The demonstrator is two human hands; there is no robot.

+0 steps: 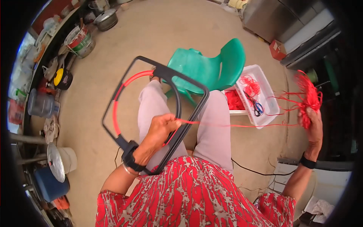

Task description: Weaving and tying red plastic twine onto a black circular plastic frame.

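A black frame (pixel 165 72), roughly rectangular with a ring inside it, leans across my lap and thighs. Part of the ring is wrapped in red strip (pixel 115 113) along its left and upper side. My left hand (pixel 157 132) reaches over the frame, its thumb and fingers pinching a thin red strand (pixel 227 125) by the ring's right side. That strand runs taut to the right. Out at the far right, raised off my lap, my right hand (pixel 314 126) is closed around a loose bundle of red strands (pixel 310 96), whose ends hang out leftward.
Ahead of my knees stands a green plastic chair (pixel 193 68). Right of it, a white tray (pixel 266 79) holding red strands and blue-handled scissors (pixel 258 109) rests on another container of red material. A black cable (pixel 261 174) crosses the floor. Pots, buckets and a water jug (pixel 41 103) line the left.
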